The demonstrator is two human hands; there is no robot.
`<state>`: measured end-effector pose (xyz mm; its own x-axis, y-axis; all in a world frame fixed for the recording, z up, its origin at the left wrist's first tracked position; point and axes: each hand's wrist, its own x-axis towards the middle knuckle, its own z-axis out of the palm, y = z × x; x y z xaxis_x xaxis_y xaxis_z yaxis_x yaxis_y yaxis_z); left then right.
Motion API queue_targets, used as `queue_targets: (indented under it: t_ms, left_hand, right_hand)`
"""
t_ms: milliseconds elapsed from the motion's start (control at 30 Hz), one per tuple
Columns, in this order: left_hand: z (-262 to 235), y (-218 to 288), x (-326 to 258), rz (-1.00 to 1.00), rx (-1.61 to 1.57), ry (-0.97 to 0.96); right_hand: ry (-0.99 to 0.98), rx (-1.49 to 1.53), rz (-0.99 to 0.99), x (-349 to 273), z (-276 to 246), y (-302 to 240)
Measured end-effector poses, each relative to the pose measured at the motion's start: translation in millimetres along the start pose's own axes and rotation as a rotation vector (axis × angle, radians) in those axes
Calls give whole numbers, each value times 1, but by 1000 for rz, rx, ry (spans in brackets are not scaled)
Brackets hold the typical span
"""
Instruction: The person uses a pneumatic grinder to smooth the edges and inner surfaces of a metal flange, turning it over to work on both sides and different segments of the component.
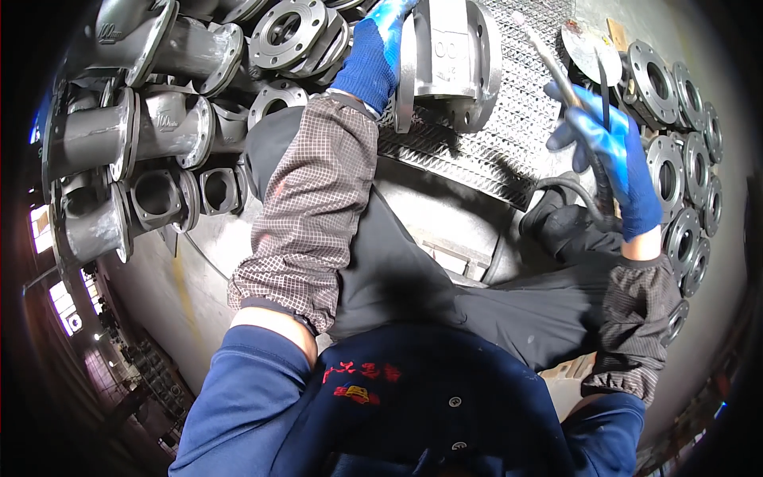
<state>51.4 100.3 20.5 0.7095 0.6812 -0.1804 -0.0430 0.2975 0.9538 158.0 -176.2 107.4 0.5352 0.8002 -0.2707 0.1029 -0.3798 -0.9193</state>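
While left hand (373, 52) steadies casting (449, 60).

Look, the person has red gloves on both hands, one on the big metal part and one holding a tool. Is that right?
Not quite: the gloves are blue, not red. The head view shows the left hand on the big grey metal casting and the right hand holding a thin tool.
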Motion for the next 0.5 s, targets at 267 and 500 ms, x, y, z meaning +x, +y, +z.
queue_targets:
  t_ms: [267, 500]
  left_hand:
    - [-7, 1, 12, -2, -3, -17]
    - [-11, 0, 13, 1, 15, -4]
  right_hand:
    - [-278, -192, 172, 8, -31, -7]
    - [-351, -210, 135, 24, -28, 15]
